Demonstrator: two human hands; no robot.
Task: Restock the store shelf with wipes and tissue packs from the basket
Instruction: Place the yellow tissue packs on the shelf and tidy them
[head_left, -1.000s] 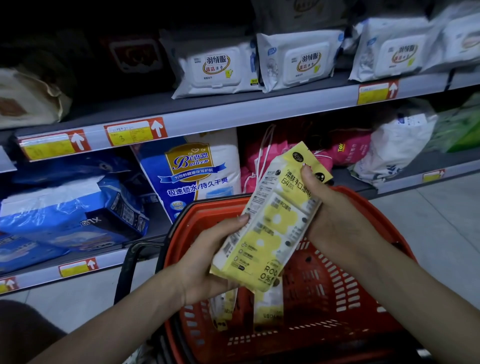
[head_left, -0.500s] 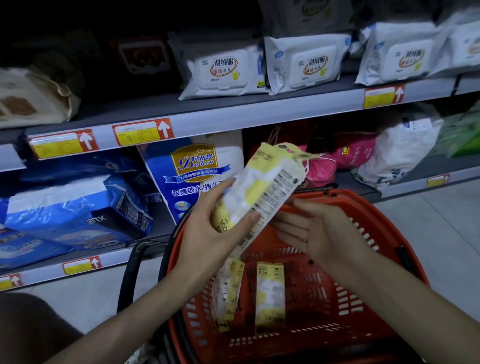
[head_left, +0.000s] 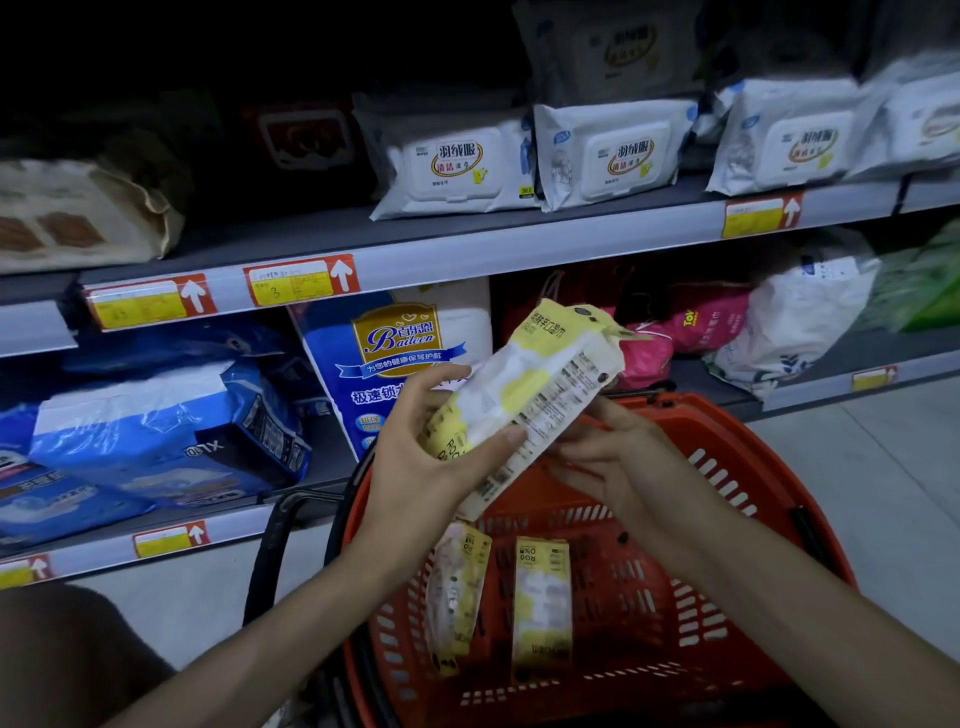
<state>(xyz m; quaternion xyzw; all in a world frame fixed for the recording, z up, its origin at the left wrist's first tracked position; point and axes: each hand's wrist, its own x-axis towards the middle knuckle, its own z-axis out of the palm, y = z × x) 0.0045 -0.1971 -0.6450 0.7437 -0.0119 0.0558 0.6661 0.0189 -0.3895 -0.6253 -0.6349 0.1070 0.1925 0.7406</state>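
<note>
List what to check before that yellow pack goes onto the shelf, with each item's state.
1. Grip: left hand curls round the yellow pack, thumb across its front: ok.
2. Right hand free: open beneath the pack, holding nothing: ok.
3. Room on the upper shelf: bare stretch left of the white wipes packs: ok.
4. Right slot for this product: no matching yellow stock visible on the shelves: cannot tell.
5. More stock: two spare packs lie inside the basket: ok.
</note>
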